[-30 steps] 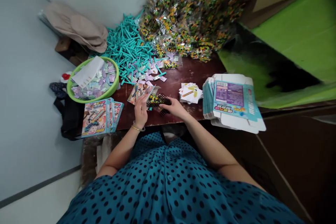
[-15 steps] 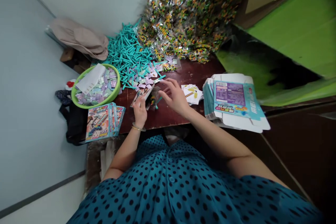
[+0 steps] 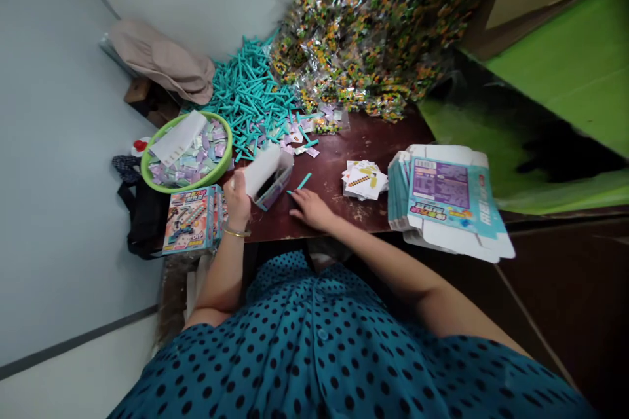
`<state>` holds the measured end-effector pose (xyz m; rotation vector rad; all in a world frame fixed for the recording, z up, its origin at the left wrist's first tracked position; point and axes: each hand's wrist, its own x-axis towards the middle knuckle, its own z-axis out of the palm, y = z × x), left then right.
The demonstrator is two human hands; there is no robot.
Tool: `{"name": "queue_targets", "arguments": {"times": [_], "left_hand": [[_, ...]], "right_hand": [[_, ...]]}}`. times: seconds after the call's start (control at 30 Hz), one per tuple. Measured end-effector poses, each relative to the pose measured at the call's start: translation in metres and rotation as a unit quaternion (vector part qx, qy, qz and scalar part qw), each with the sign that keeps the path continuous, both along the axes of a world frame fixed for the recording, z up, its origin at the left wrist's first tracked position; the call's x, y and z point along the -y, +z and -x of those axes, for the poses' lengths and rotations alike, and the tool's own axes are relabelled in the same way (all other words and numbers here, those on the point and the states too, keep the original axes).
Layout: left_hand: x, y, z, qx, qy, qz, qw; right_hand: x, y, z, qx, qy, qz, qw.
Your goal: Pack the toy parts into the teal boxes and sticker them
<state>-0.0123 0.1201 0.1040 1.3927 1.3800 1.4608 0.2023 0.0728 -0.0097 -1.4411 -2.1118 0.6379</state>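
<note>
My left hand (image 3: 238,200) is wrapped round a small printed carton (image 3: 276,184), which is tilted with its white flap up and its dark inside showing. My right hand (image 3: 313,209) lies low over the table, palm down, thumb apart from the fingers. Its fingertips touch a small teal plastic stick (image 3: 305,180), partly covered by the fingers. To the right of that hand is a stack of white cards (image 3: 364,180) with a yellow pickaxe picture. Behind the carton a heap of teal plastic sticks (image 3: 253,88) spreads over the table.
A green basket (image 3: 227,160) of small packets stands at left, with filled printed boxes (image 3: 189,221) in front. Flat unfolded cartons (image 3: 442,193) are stacked at right. Clear bags of coloured pieces (image 3: 363,46) pile up at the back of the dark red table (image 3: 388,134).
My left hand has moved left and turned the carton so its opening shows. The bag of dark pieces near it is out of sight. My right hand has come down to the teal stick.
</note>
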Motion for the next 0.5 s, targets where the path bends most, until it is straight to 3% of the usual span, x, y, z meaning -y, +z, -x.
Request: {"name": "queue_targets", "arguments": {"times": [0.13, 0.23, 0.33, 0.4, 0.5], "left_hand": [[0.036, -0.005, -0.001, -0.091, -0.140, -0.010, 0.986], [0.049, -0.009, -0.002, -0.083, -0.181, -0.022, 0.980], [0.048, -0.011, 0.001, -0.062, -0.155, -0.004, 0.986], [0.044, -0.012, 0.003, -0.052, -0.136, 0.011, 0.989], [0.040, -0.014, 0.003, -0.040, -0.123, 0.020, 0.991]], "right_hand": [[0.072, -0.051, 0.012, 0.051, 0.081, -0.086, 0.992], [0.104, -0.053, -0.014, -0.025, 0.080, -0.133, 0.988], [0.112, -0.011, -0.045, -0.090, 0.040, -0.141, 0.985], [0.110, 0.035, -0.053, -0.118, 0.006, -0.153, 0.981], [0.097, 0.099, -0.038, -0.163, 0.007, -0.197, 0.967]]}}
